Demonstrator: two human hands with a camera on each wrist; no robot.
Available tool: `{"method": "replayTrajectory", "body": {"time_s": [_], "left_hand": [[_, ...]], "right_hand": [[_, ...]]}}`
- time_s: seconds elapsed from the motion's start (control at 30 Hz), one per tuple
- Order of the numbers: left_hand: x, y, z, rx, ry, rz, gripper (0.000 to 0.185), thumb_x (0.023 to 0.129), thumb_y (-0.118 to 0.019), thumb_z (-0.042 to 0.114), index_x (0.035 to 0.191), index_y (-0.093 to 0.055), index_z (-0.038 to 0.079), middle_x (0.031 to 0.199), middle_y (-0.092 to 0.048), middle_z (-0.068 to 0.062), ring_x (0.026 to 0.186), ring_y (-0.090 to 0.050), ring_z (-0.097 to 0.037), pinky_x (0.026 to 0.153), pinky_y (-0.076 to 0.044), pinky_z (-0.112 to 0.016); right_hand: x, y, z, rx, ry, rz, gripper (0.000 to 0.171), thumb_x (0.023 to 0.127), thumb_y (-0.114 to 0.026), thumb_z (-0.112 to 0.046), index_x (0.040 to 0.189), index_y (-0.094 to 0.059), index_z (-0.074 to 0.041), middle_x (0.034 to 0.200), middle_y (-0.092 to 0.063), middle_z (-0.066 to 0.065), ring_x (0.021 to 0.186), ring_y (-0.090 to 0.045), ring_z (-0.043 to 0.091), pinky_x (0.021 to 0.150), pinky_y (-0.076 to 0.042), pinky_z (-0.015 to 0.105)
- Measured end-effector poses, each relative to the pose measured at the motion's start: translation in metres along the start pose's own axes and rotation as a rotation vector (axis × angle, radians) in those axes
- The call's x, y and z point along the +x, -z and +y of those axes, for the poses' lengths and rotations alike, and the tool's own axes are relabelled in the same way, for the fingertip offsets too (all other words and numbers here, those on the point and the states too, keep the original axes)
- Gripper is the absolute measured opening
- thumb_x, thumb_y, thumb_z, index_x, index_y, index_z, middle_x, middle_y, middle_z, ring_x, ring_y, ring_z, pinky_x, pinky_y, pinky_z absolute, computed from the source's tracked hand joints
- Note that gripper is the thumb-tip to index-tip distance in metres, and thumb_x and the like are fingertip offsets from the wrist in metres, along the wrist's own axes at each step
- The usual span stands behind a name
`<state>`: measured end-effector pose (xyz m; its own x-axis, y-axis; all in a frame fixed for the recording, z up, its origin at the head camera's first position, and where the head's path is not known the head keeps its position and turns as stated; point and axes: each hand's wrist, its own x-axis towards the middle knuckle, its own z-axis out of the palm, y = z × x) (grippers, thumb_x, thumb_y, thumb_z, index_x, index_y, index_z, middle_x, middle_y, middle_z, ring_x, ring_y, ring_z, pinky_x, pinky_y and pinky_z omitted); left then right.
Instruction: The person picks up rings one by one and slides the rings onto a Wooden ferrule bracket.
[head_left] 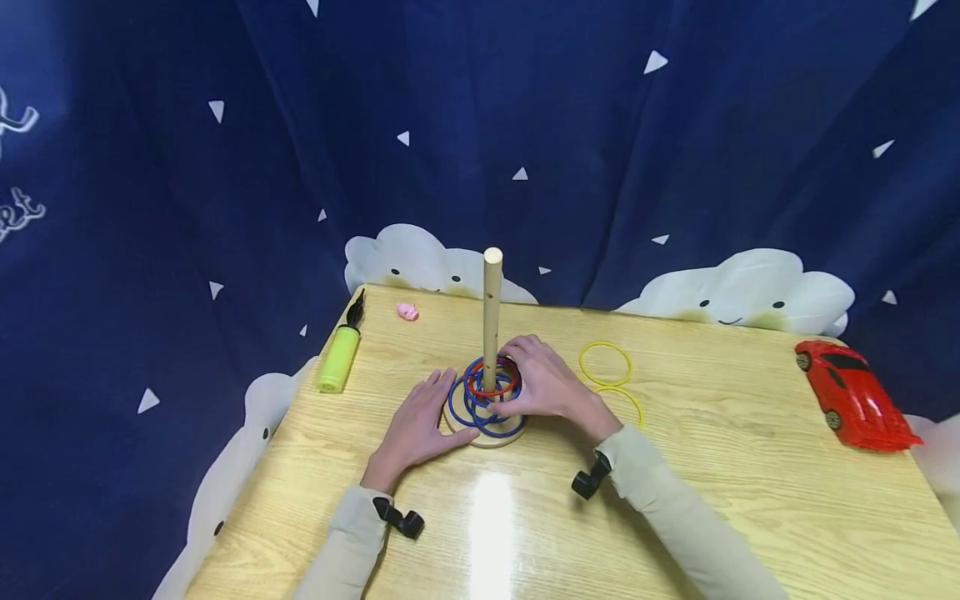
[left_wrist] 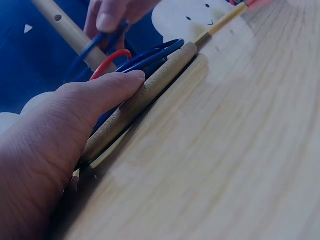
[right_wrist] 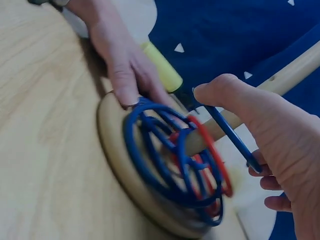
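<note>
A wooden ring stand has a round base [head_left: 491,437] and an upright pole [head_left: 492,308]. Several blue rings [head_left: 463,408] and a red ring [head_left: 491,388] lie around the pole. My left hand [head_left: 420,421] lies flat on the table, its straight fingers [left_wrist: 107,92] pressing the base's left rim [left_wrist: 150,92]. My right hand [head_left: 536,385] is at the right of the pole. Its thumb [right_wrist: 225,92] and fingers pinch one blue ring [right_wrist: 230,136] that is tilted up off the pile. Two yellow rings [head_left: 605,363] lie on the table just right of that hand.
A red toy car [head_left: 855,393] sits near the table's right edge. A yellow-green pump [head_left: 338,358] lies at the far left and a small pink object [head_left: 407,312] at the back. Blue curtain with white clouds hangs behind the wooden table [head_left: 675,500].
</note>
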<state>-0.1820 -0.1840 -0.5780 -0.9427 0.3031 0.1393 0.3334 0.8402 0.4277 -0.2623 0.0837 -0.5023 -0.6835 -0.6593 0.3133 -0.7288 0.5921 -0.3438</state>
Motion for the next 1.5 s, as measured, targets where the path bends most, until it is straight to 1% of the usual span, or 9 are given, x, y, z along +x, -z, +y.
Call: {"method": "replayTrajectory", "body": {"time_s": [0.13,0.27,0.47,0.6,0.73,1.03,1.17,1.27,1.5], "left_hand": [[0.001,0.0,0.0,0.01,0.004,-0.005,0.118,0.084,-0.056,0.087,0.168,-0.023,0.012,0.172,-0.027,-0.005,0.16,-0.018,-0.022,0.131,-0.016,-0.043],[0.002,0.001,0.0,0.007,0.003,-0.003,0.116,0.084,-0.056,0.087,0.168,-0.023,0.013,0.172,-0.027,-0.004,0.161,-0.017,-0.02,0.131,-0.016,-0.042],[0.001,0.003,0.001,0.0,0.003,-0.009,0.117,0.084,-0.056,0.087,0.168,-0.024,0.013,0.171,-0.028,-0.005,0.16,-0.018,-0.022,0.131,-0.016,-0.043],[0.0,0.004,0.002,-0.004,0.003,-0.009,0.116,0.084,-0.056,0.086,0.168,-0.023,0.012,0.172,-0.027,-0.005,0.16,-0.019,-0.024,0.131,-0.016,-0.044],[-0.001,0.005,0.001,0.0,0.012,-0.011,0.116,0.084,-0.057,0.086,0.168,-0.022,0.013,0.172,-0.027,-0.006,0.16,-0.019,-0.025,0.131,-0.016,-0.044],[0.001,0.006,-0.001,0.004,0.012,-0.007,0.117,0.083,-0.056,0.088,0.168,-0.022,0.015,0.172,-0.026,-0.004,0.16,-0.018,-0.022,0.131,-0.016,-0.044],[0.001,0.005,-0.002,-0.003,0.0,0.008,0.118,0.083,-0.059,0.087,0.167,-0.024,0.012,0.171,-0.029,-0.007,0.16,-0.021,-0.025,0.13,-0.018,-0.047],[0.001,0.003,-0.001,-0.009,-0.007,0.02,0.118,0.083,-0.06,0.086,0.167,-0.025,0.011,0.171,-0.03,-0.008,0.16,-0.022,-0.027,0.13,-0.019,-0.048],[-0.001,0.002,0.001,-0.013,0.025,-0.015,0.119,0.082,-0.057,0.088,0.168,-0.022,0.015,0.172,-0.026,-0.005,0.161,-0.017,-0.023,0.131,-0.016,-0.044]], "right_hand": [[-0.004,-0.011,0.002,-0.004,0.006,-0.02,0.094,0.066,-0.083,-0.072,0.129,-0.067,-0.004,0.13,-0.062,0.01,0.124,-0.054,0.028,0.105,-0.05,0.046],[-0.009,-0.017,0.002,-0.001,0.005,-0.016,0.096,0.069,-0.082,-0.072,0.134,-0.064,-0.005,0.135,-0.06,0.01,0.128,-0.051,0.028,0.107,-0.048,0.047],[-0.016,-0.018,0.002,0.015,-0.005,-0.012,0.099,0.072,-0.079,-0.074,0.142,-0.061,-0.007,0.139,-0.058,0.01,0.13,-0.05,0.027,0.11,-0.047,0.047],[-0.026,-0.015,0.001,0.042,-0.035,0.018,0.1,0.072,-0.081,-0.072,0.145,-0.06,-0.007,0.14,-0.058,0.01,0.13,-0.05,0.028,0.11,-0.047,0.048],[-0.042,-0.015,-0.001,0.076,-0.051,0.071,0.099,0.074,-0.084,-0.067,0.146,-0.058,-0.005,0.141,-0.057,0.011,0.131,-0.051,0.03,0.109,-0.047,0.052],[-0.085,-0.016,0.001,0.111,-0.118,0.186,0.099,0.074,-0.088,-0.054,0.149,-0.052,0.001,0.154,-0.05,0.015,0.141,-0.045,0.034,0.115,-0.043,0.056],[-0.102,-0.012,0.006,0.118,-0.163,0.226,0.1,0.074,-0.09,-0.051,0.15,-0.05,0.001,0.157,-0.046,0.015,0.142,-0.042,0.035,0.114,-0.041,0.058],[-0.114,-0.007,0.015,0.1,-0.201,0.26,0.102,0.072,-0.091,-0.05,0.151,-0.048,-0.001,0.157,-0.044,0.016,0.141,-0.041,0.037,0.112,-0.041,0.06],[-0.155,0.003,0.048,0.095,-0.299,0.336,0.105,0.067,-0.095,-0.043,0.15,-0.048,0.001,0.155,-0.043,0.022,0.139,-0.039,0.044,0.109,-0.036,0.064]]}}
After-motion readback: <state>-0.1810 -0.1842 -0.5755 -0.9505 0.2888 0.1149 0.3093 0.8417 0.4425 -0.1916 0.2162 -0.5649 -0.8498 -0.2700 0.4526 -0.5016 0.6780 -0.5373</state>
